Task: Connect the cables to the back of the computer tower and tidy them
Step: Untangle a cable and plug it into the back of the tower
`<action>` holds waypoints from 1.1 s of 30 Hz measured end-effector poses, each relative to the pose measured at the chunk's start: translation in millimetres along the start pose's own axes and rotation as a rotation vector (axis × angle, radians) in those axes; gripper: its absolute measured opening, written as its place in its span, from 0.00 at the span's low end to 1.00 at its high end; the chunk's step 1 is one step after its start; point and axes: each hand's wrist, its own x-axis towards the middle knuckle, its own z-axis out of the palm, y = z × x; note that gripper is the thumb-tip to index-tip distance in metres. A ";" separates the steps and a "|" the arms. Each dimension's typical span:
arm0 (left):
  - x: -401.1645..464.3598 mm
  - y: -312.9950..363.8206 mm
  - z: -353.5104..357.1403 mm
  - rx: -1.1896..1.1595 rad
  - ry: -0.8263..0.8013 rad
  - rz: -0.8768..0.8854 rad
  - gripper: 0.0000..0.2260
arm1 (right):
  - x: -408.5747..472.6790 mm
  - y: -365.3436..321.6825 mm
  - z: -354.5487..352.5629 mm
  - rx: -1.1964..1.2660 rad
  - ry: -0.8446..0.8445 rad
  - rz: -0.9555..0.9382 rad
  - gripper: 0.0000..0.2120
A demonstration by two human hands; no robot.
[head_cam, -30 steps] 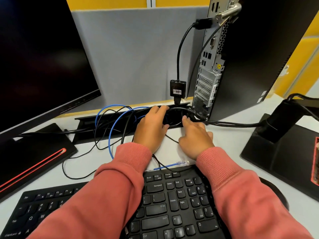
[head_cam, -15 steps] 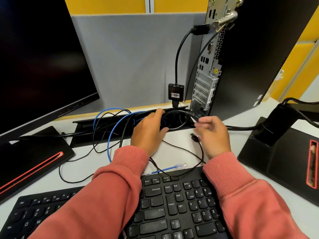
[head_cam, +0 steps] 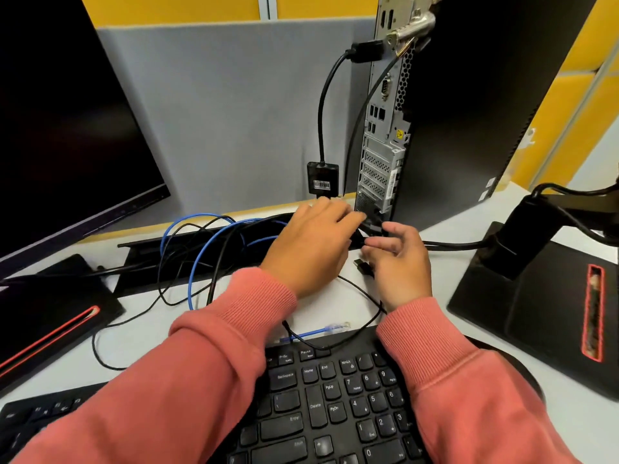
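Left hand (head_cam: pixel 313 244) shifted towerward, right hand (head_cam: pixel 400 262) raised

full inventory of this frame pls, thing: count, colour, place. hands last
computer tower: 1, black, upright at back right, rear ports facing left
adapter box: 1, black, hanging on a cable from the tower's top port
blue cable: 1, blue, looped at centre left, clear plug by the keyboard
thin black cables: several, black, tangled over the cable tray
USB plug: 1, black, loose below the right fingers
keyboard: 1, black, bottom centre
monitor: 1, black, left
stand base: 1, black, red slot, right
left hand: on the cables by the tower's foot
right hand: fingers curled beside it; grip unclear
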 end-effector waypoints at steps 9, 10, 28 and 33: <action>16.5 -6.7 41.1 -0.322 -0.056 -0.190 0.12 | 7.8 5.5 -5.6 0.138 0.083 0.016 0.23; 14.2 -10.7 40.9 -0.480 -0.037 -0.225 0.10 | 8.4 5.0 -5.3 0.153 0.083 0.017 0.23; 9.2 -17.6 26.1 -1.255 0.026 -0.467 0.09 | 8.3 -0.5 -5.8 0.072 0.021 -0.003 0.18; 3.9 -13.1 34.4 -0.900 0.061 -0.433 0.06 | 8.9 -5.1 -10.3 0.090 0.046 -0.008 0.16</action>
